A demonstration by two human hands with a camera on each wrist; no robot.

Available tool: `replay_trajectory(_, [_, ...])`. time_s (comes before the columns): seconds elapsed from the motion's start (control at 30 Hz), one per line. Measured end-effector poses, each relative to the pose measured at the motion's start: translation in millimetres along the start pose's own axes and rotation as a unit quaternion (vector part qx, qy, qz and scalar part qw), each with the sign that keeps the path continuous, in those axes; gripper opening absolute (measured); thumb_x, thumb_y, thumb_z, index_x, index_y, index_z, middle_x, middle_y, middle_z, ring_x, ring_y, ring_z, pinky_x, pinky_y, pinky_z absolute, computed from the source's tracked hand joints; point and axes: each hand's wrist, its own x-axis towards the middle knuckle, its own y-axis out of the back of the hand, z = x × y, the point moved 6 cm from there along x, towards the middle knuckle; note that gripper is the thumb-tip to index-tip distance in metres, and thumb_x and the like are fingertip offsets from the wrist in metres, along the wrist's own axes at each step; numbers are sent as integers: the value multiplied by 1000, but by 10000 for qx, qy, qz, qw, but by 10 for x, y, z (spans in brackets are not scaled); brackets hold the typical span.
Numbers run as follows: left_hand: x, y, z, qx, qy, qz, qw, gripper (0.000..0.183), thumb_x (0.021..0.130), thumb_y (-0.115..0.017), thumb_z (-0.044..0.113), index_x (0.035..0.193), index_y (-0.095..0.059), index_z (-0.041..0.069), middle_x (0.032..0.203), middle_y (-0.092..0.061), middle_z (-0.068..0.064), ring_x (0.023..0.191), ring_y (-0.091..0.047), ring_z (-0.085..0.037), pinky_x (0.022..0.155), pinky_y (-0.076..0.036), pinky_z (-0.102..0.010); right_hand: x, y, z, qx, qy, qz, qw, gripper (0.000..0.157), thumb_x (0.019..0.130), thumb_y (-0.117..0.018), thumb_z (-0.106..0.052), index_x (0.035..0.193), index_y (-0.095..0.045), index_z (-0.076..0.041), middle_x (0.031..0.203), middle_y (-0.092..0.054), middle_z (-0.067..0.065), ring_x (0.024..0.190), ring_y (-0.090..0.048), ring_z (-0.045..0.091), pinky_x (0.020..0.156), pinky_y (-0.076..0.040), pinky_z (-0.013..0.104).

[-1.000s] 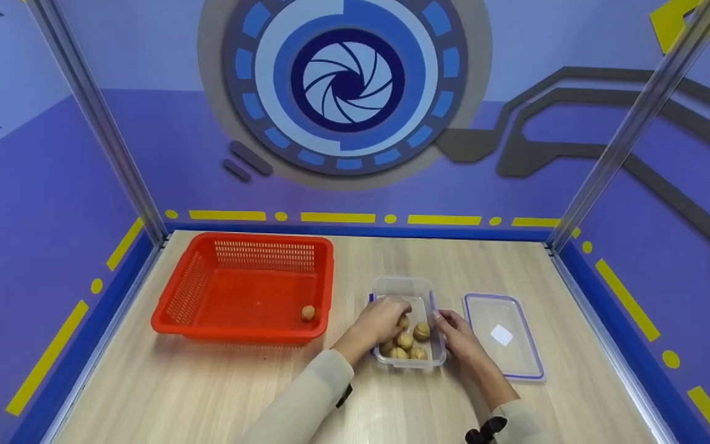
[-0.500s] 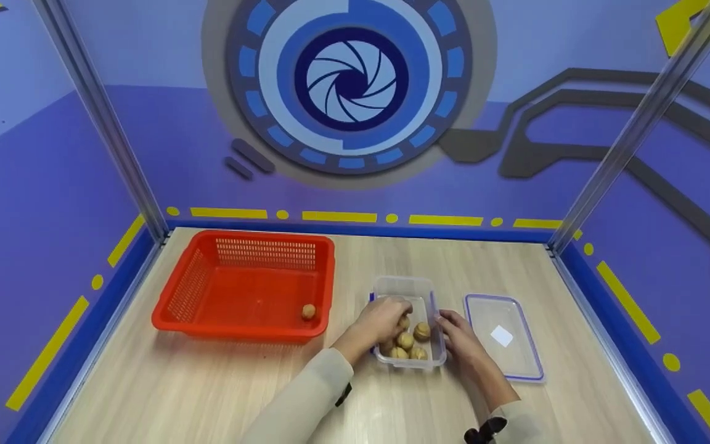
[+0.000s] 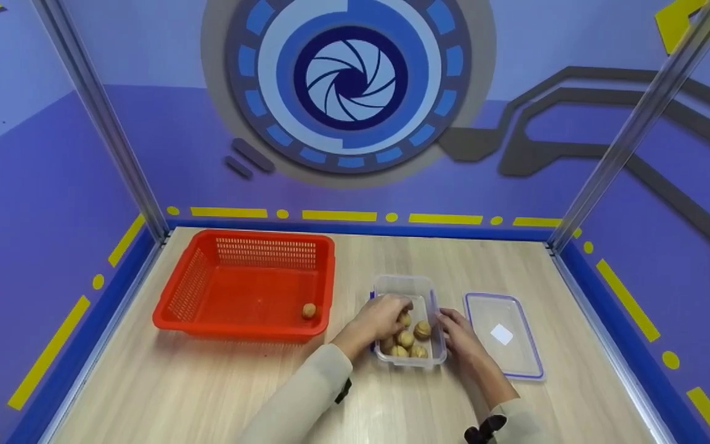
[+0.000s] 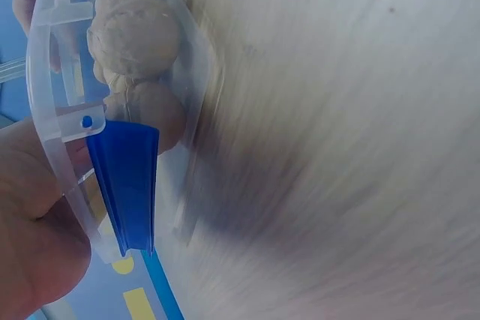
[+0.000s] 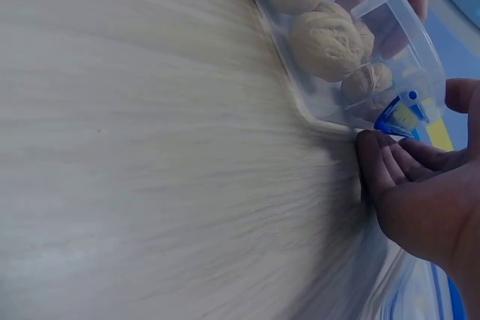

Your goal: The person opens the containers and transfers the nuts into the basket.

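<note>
Nothing visibly shifts since a moment ago: the left hand (image 3: 379,316) curls round a walnut (image 3: 405,320) inside the box (image 3: 403,285) (how firmly, I can't tell); the right hand (image 3: 462,339), fingers loose, touches the box's side. Grasping seems the step; lifting would call for a secure pinch.
</note>
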Motion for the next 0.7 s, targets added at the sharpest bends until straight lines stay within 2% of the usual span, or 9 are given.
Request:
replay_trajectory(0.17, [-30, 76, 43, -141, -276, 371, 9988, 29, 92, -81, 11, 120, -73, 9, 113, -74, -2, 104, -69, -17, 90, -59, -32, 16, 0, -13, 80, 1, 72, 9999, 48, 112, -53, -28, 144, -49, 7, 139, -59, 27, 124, -61, 32, 93, -55, 35])
replay_trajectory(0.3, [-76, 202, 85, -419, -447, 540, 9967, 31, 92, -82, 12, 121, -72, 8, 114, -72, -2, 104, -68, -17, 90, -58, -31, 12, 2, -3, 205, -45, 79, 9997, 45, 112, -51, -25, 145, -49, 6, 137, -60, 27, 116, -65, 26, 91, -57, 35])
replay_trajectory(0.43, [-144, 391, 96, -952, -482, 666, 9921, 31, 94, -82, 13, 123, -71, 10, 116, -72, -2, 107, -68, -17, 95, -57, -29, 8, 6, 6, 62, -15, 46, 10000, 48, 112, -52, -27, 147, -48, 6, 144, -55, 29, 127, -61, 34, 96, -55, 38])
replay_trajectory(0.57, [-236, 596, 77, -1367, -515, 924, 9849, 29, 94, -82, 14, 121, -71, 10, 114, -72, -1, 107, -67, -15, 97, -55, -26, -6, 6, -10, -128, 11, 15, 9999, 51, 112, -51, -28, 149, -45, 7, 152, -48, 31, 141, -48, 45, 108, -48, 48])
replay_trajectory(0.7, [-361, 756, 16, -1723, -359, 1089, 9783, 31, 94, -83, 15, 122, -71, 10, 116, -71, -1, 108, -67, -16, 97, -55, -25, -6, -4, -26, -165, 58, 38, 9998, 51, 112, -52, -27, 148, -45, 8, 153, -47, 31, 143, -44, 48, 113, -43, 56])
